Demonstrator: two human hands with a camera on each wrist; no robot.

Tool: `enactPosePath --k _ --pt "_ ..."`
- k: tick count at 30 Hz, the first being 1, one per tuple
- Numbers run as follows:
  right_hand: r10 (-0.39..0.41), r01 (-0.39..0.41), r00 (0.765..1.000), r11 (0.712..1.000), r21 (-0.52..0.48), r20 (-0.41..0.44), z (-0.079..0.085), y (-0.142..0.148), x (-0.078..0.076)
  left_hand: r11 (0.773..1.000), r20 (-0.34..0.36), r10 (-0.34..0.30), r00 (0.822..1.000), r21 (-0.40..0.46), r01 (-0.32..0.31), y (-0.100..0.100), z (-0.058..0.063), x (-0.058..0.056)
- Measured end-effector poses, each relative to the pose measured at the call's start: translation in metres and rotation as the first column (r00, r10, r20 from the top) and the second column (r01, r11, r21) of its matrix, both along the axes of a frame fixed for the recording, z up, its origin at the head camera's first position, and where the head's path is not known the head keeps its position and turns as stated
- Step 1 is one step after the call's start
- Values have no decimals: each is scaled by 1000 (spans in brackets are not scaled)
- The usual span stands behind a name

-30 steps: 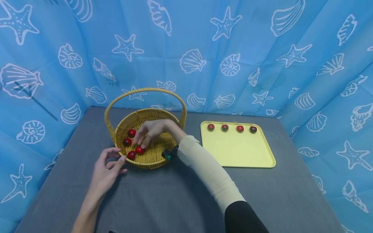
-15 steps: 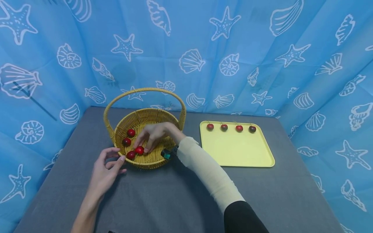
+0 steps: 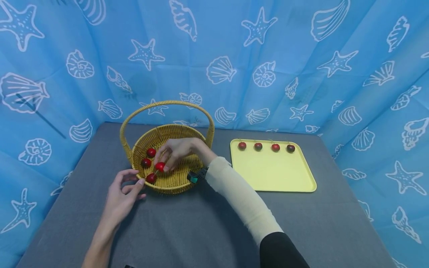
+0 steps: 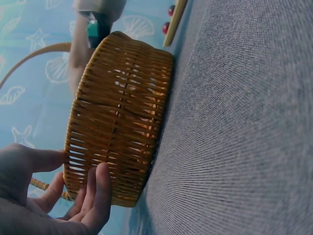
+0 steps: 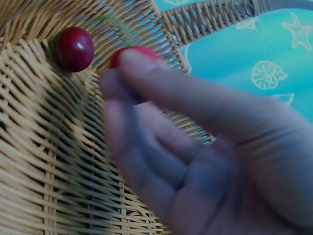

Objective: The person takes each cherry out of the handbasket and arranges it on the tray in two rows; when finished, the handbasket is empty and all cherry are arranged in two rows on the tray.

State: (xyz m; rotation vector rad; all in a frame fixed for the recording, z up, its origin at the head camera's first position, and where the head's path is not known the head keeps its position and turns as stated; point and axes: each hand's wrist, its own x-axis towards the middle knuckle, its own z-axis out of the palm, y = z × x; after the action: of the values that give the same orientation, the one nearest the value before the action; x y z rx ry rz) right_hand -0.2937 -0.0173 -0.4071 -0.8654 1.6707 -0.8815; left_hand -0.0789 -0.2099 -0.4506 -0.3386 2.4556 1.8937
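Blue curtain (image 3: pixel 214 33) round back and both sides here, folds visible, white starfish (image 3: pixel 146 54) and seashell prints (image 3: pixel 221 70). Gray cloth (image 3: pixel 181 230) spread below, faintly creased.

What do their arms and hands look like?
The right hand wears no glove; above it come a cream wrap and a black sleeve, with a black-and-green gadget at the wrist. The left hand is gloveless, its visible forearm bare.

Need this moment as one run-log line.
right hand: pinches cherry inside basket | left hand: touches basket | basket: three more cherries | tray: four cherries
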Motion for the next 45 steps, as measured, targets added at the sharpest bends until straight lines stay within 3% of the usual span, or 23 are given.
enactPosePath --k 7,15,25,30,37,40,45 --pt "11 -20 996 995 -94 -93 21 5 4 1000 -10 4 1000 -9 -4 2 2 0" --pt "-1 -49 971 978 -204 -237 44 24 17 1000 -7 10 1000 -23 -10 4 3 1" --pt "-62 -43 963 926 -375 -264 68 66 44 1000 -23 9 1000 -16 -9 3 1 2" --pt "-92 -37 953 910 -414 -288 83 91 57 1000 -27 8 1000 -8 -8 3 0 3" --pt "-178 47 944 906 -421 -277 94 135 67 1000 -6 14 1000 -14 -15 3 1 3" --pt "-249 111 926 899 -424 -285 95 155 68 1000 4 17 1000 -17 -17 3 2 3" --pt "-333 191 909 868 -459 -251 91 190 67 1000 -5 16 1000 -26 -16 3 2 2"
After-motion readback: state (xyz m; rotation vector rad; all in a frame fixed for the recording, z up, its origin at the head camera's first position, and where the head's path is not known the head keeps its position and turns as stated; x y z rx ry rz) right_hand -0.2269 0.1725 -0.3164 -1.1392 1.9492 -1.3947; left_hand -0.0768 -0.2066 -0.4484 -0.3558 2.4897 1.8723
